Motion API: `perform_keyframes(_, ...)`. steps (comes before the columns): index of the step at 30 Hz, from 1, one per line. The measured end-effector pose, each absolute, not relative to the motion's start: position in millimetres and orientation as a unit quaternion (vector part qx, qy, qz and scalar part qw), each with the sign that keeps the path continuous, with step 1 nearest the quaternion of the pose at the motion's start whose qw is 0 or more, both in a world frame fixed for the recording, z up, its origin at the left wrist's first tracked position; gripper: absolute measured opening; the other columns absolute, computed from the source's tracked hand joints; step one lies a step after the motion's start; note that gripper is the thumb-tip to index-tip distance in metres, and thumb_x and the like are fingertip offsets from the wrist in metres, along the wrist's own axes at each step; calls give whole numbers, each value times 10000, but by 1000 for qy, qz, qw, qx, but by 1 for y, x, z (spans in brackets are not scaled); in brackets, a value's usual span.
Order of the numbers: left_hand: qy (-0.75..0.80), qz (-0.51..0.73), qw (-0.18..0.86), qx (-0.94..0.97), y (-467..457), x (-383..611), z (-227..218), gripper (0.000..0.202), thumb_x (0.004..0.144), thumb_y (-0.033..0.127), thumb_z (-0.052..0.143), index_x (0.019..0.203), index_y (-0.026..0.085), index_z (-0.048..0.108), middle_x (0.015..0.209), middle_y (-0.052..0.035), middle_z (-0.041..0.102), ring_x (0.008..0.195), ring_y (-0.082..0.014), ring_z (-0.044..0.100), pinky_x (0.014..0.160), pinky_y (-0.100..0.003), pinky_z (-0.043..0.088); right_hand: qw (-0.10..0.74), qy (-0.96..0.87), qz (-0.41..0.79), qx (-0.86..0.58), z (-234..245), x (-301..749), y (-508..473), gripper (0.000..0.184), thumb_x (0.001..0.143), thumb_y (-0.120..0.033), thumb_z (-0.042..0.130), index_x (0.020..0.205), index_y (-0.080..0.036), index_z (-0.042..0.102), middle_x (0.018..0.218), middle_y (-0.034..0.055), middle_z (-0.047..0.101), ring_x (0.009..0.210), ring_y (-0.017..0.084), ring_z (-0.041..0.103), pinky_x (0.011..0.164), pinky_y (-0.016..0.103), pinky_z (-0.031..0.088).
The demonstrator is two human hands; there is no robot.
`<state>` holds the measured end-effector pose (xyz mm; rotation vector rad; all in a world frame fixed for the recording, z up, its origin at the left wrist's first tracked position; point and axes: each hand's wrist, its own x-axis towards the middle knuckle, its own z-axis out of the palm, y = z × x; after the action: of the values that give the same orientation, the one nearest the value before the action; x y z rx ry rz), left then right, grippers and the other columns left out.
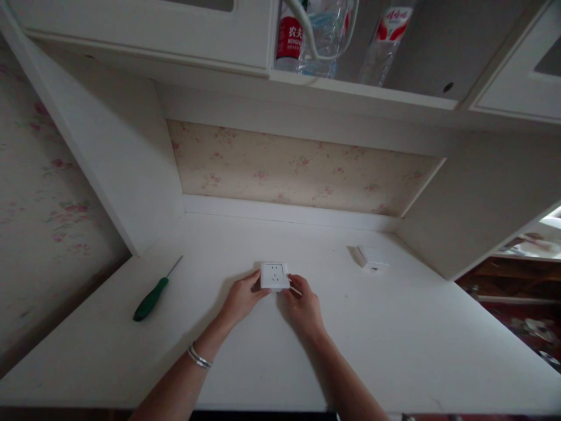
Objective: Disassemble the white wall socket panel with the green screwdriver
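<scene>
A white wall socket [274, 276] with several dark pin slots faces up at the middle of the white counter. My left hand [242, 297] grips its left side, with the thumb at the front edge. On the opposite side, my right hand [305, 304] holds the right edge between thumb and fingers. Whether the socket rests on the counter or is lifted slightly, I cannot tell. Left of my hands lies a screwdriver [151, 299] with a green handle, its shaft pointing to the back. A white box-shaped piece [371, 258] sits at the back right.
The white counter [385, 351] has side panels at left and right and a floral-papered wall [289, 169] behind. Overhead, a cabinet shelf [368, 93] holds plastic bottles [325, 35] and a pale cable [309, 32] hanging at its edge.
</scene>
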<state>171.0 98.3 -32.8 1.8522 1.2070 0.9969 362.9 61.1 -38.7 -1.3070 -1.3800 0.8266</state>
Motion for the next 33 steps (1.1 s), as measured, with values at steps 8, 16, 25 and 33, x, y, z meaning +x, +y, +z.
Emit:
perform_keyframes(8,455,395,349,718,97,171,-29,489,787,260,653,1272,287,587,1258,19,634,1142,-219,606,1033,-348,443,451,-612,305,-573,-46,368,66,492,827,-370,579,1294,-219,554,1110,56,701,975,228,676,887,364,522)
perform_keyframes(16,478,393,350,704,96,172,-30,486,791,291,654,1272,253,594,1271,-11,617,1139,-232,609,1026,-342,446,393,-636,266,-609,-35,368,62,537,864,-402,536,1352,-179,512,1168,84,672,993,215,666,857,299,495)
perform_keyframes(25,494,388,329,705,95,172,-37,486,805,282,651,1285,264,581,1252,-24,632,1123,-239,618,996,-344,462,377,-637,258,-622,-36,368,62,540,870,-419,529,1340,-154,513,1167,110,665,928,238,677,794,316,495)
perform_keyframes(33,502,393,323,700,90,172,-27,477,764,215,678,1233,283,624,1168,-13,685,1063,-239,651,939,-330,501,382,-640,248,-619,-37,367,62,520,873,-405,514,1324,-148,533,1164,127,661,898,230,680,765,298,489)
